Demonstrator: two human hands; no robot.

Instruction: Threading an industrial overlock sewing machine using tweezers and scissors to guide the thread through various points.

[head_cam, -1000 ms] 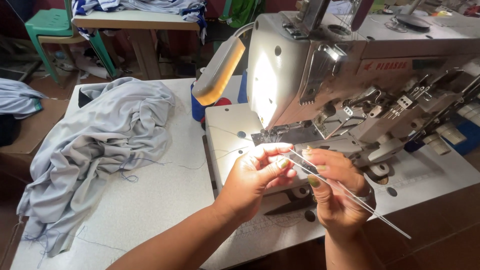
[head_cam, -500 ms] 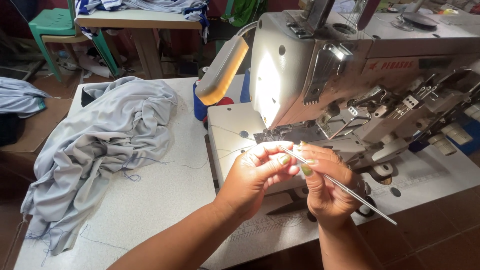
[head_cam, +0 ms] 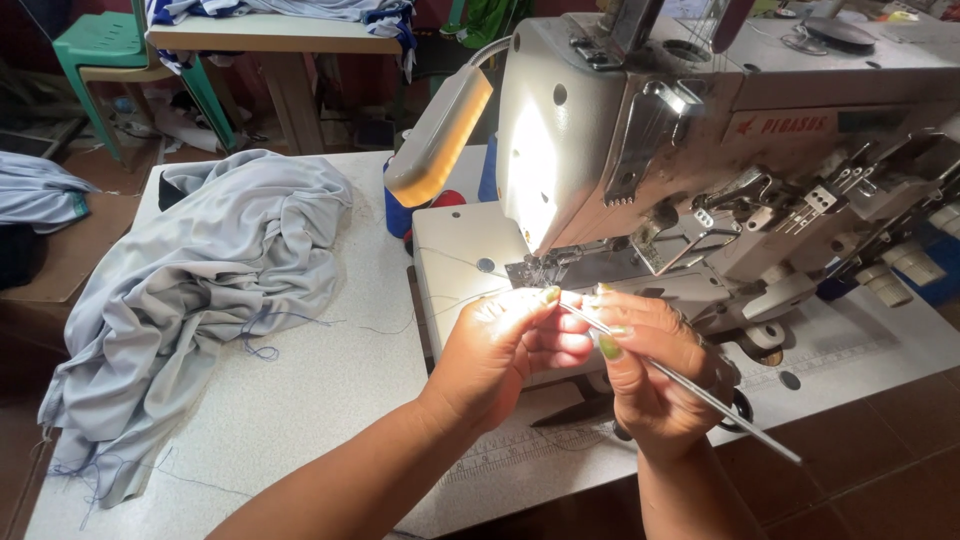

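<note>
Tweezers (head_cam: 690, 392), long, thin and of bright metal, are held slantwise in the right hand (head_cam: 650, 375), the tips raised toward the centre of the frame and the tail pointing to the lower right. The right grip is closed round the shaft, thumb on top, so that the points are steadied close to the lit needle area of the sewing machine (head_cam: 700, 150). The left hand (head_cam: 510, 350) is brought up against the tips, its thumb and forefinger pinched together; something fine, probably a thread, seems to be caught there, though it is too thin to be told for certain. Both hands are kept just in front of the machine's bed, where the lamp (head_cam: 440, 135) throws its light. A heap of soft, pale grey cloth (head_cam: 200, 290) is left crumpled at the left of the frame on the speckled white bench (head_cam: 330, 400), loose blue threads trailing from its edges. Dark scissors (head_cam: 575, 410) are partly hidden beneath the hands.
</note>
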